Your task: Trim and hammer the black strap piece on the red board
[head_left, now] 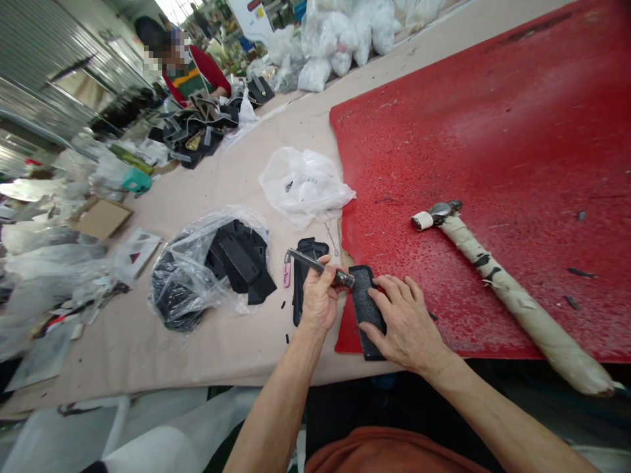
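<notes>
My left hand (pixel 319 295) grips a slim metal punch tool (pixel 315 264), its tip resting on the top edge of a black textured leather piece (pixel 367 305). That piece lies on the near left corner of a red cutting mat (pixel 493 164). My right hand (pixel 405 322) lies flat on the piece, fingers spread, pressing it down. A hammer (pixel 493 276) with a tape-wrapped handle rests on the mat to the right of my right hand, head pointing away.
A stack of black pieces (pixel 303 276) lies left of the mat, beside a clear bag of black pieces (pixel 211 269). A white plastic bag (pixel 303 184) sits behind. Another person (pixel 190 66) works at the table's far end among black parts. Clutter lines the left edge.
</notes>
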{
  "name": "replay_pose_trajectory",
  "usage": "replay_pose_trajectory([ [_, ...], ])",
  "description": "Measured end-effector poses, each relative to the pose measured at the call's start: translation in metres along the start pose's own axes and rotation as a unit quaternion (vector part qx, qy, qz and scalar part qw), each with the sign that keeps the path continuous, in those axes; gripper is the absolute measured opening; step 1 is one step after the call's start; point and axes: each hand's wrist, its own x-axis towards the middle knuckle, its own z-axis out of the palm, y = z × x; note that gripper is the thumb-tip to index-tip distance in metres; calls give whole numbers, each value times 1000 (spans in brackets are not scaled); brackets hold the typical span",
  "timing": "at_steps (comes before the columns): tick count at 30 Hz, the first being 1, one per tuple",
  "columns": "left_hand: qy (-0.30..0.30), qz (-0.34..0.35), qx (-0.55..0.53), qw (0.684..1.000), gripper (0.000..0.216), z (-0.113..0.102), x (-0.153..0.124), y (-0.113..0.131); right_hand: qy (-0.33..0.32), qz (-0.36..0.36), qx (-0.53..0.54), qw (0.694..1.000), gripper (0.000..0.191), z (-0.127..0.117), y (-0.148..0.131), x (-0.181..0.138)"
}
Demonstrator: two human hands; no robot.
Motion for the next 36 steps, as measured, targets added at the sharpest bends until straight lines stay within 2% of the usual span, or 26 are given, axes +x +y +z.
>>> replay_pose_trajectory([
  [9, 1, -7, 27, 1000, 44, 2, -1, 1, -9, 5, 1, 1000, 51, 0, 1, 0],
  [15, -42, -6, 15, 999, 39, -1, -2, -1, -4, 5, 3, 1000, 51, 1, 2, 0],
  [23, -99, -13, -17, 995, 42, 6, -10, 5, 7, -2, 4, 1000, 54, 9, 5, -2],
  [36, -121, -17, -11, 992, 37, 2, -14, 4, 27, -14, 3, 1000, 50, 8, 5, -1],
])
